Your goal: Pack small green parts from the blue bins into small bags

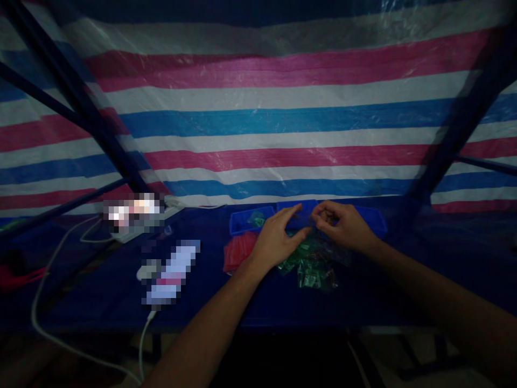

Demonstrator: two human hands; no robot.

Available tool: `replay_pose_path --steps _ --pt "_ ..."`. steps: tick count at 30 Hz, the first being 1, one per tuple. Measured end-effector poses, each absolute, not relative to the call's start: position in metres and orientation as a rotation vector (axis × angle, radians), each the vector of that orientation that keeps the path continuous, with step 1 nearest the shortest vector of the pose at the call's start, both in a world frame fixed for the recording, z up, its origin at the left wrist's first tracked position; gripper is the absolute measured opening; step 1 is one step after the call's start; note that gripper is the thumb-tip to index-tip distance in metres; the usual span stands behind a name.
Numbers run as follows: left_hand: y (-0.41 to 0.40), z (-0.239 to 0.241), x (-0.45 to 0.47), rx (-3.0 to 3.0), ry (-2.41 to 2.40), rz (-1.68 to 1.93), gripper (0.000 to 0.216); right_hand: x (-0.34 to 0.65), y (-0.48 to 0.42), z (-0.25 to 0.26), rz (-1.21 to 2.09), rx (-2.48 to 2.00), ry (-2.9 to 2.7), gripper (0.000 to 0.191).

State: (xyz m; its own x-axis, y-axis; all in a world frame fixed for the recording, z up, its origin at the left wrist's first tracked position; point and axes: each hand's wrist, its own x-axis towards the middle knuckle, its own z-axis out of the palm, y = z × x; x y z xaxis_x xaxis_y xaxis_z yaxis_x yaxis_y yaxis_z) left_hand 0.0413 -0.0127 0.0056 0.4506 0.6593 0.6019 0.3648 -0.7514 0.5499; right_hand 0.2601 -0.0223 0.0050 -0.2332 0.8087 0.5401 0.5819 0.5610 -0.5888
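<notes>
Left hand [278, 234] spread, released; right hand [339, 222] pinched, whether on anything too dim to tell. Green plastic packets [315, 275] lie below both, red packets [239, 250] partly behind the left wrist, blue trays [232, 223] just beyond.

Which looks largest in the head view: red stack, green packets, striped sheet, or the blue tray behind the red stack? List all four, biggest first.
1. Striped sheet
2. Green packets
3. Red stack and blue tray: too alike to rank, and the stack is partly hidden.
</notes>
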Motion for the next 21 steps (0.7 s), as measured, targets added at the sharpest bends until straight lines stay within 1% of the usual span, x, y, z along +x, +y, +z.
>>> replay_pose_path --steps 3,4,6,10,12,14,18,19,21 --pt "-0.013 0.008 0.041 2.341 0.892 1.105 0.021 0.254 -0.023 -0.003 0.533 -1.046 -1.855 0.014" --pt "-0.013 0.009 0.04 2.332 0.901 1.089 0.016 0.252 -0.023 -0.005 0.571 -1.029 -1.836 0.015" --pt "-0.013 0.01 0.039 2.301 0.913 1.092 0.014 0.248 -0.022 -0.006 0.583 -1.003 -1.805 0.017" --pt "-0.013 0.01 0.039 2.243 0.917 1.116 0.011 0.246 -0.02 -0.005 0.485 -0.951 -1.804 0.019" --pt "-0.012 0.009 0.039 2.23 0.93 1.126 0.009 0.245 -0.019 -0.006 0.53 -0.942 -1.802 0.02" --pt "-0.011 0.008 0.039 2.203 0.923 1.146 0.014 0.245 -0.018 -0.007 0.604 -0.952 -1.785 0.02" --pt "-0.01 0.007 0.039 2.154 0.881 1.169 0.042 0.246 -0.016 -0.01 0.648 -0.959 -1.75 0.019" --pt "-0.01 0.007 0.04 2.15 0.886 1.173 0.044 0.246 -0.015 -0.011 0.642 -0.952 -1.743 0.018" --pt "-0.009 0.007 0.04 2.134 0.904 1.189 0.04 0.246 -0.015 -0.011 0.634 -0.933 -1.729 0.018"
